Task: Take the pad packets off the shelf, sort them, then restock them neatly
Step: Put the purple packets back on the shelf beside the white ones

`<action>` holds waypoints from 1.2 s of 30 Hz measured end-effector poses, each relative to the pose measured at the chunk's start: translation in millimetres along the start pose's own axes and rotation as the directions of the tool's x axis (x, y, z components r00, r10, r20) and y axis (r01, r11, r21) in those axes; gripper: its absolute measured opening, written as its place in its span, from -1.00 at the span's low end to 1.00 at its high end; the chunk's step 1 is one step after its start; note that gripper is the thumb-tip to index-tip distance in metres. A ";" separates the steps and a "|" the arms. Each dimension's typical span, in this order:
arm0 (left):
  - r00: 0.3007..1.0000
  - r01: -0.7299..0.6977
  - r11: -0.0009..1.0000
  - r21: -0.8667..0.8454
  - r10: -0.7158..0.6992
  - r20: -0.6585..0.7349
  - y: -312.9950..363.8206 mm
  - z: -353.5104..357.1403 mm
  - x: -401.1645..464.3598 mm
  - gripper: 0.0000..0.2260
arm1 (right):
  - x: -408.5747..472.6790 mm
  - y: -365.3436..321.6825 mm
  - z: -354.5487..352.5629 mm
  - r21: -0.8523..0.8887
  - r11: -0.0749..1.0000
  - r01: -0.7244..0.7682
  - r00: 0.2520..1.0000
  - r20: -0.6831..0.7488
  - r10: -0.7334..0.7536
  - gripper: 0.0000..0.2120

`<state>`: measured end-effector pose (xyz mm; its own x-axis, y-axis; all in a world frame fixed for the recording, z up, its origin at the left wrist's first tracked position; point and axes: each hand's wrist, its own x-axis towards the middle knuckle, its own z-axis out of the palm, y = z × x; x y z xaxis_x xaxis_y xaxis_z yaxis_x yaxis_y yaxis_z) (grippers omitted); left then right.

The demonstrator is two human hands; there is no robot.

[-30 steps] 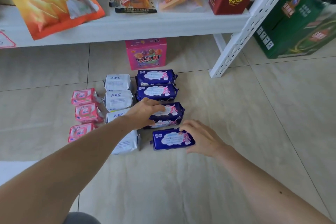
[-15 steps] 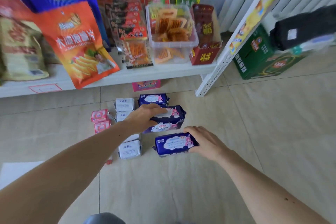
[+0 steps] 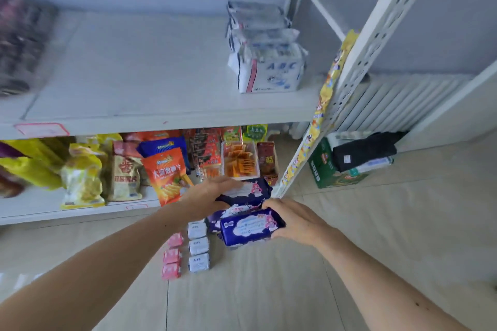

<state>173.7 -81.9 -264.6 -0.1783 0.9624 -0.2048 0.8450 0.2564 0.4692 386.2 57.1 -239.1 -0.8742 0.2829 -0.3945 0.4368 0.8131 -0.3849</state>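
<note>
Pad packets: dark blue, soft and puffy, with a white cloud and a pink figure printed on top; two are up in the air in front of the shelves, and a third blue packet (image 3: pixel 215 220) peeks out under them.
What changed: half a second ago both blue packets lay on the floor under the hands; now they are lifted, and the view has swung up to show the upper shelf.
Snack bags (image 3: pixel 164 169): shiny, crinkly plastic in yellow, orange and blue, standing on the lower shelf at the left.
Pink packets (image 3: pixel 171 255): three small, squarish ones in a row on the floor.
White packets (image 3: pixel 198 246): three small, pillow-shaped ones in a row just beside the pink row.
Left hand (image 3: pixel 207 196): its grip is curled over the top of one blue packet (image 3: pixel 248 191).
Upper shelf (image 3: pixel 150 115): flat, smooth, white board, mostly bare on its left part.
White ABC packs (image 3: pixel 269 70): soft plastic, stacked up on the upper shelf near the post.
Right hand (image 3: pixel 298 223): its grip wraps round the right end of the other blue packet (image 3: pixel 248 228), which is tilted.
Shelf post (image 3: pixel 360 62): white metal with rows of small holes.
Green box (image 3: pixel 325 169): cardboard, on the tiled floor (image 3: pixel 376 223) behind the post, with a black thing lying on top.
</note>
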 end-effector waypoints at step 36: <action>0.969 0.063 0.998 0.031 -0.053 -0.241 -117.7 -308.5 106.8 -0.55 | 215.8 -101.1 -254.7 -0.220 0.970 0.106 0.955 -0.250 -0.161 -0.41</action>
<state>-100.4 18.3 -76.7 -0.3394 0.9405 -0.0166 0.8473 0.3133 0.4289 99.4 165.5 -72.9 -0.9581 0.2661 -0.1058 0.2840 0.9304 -0.2316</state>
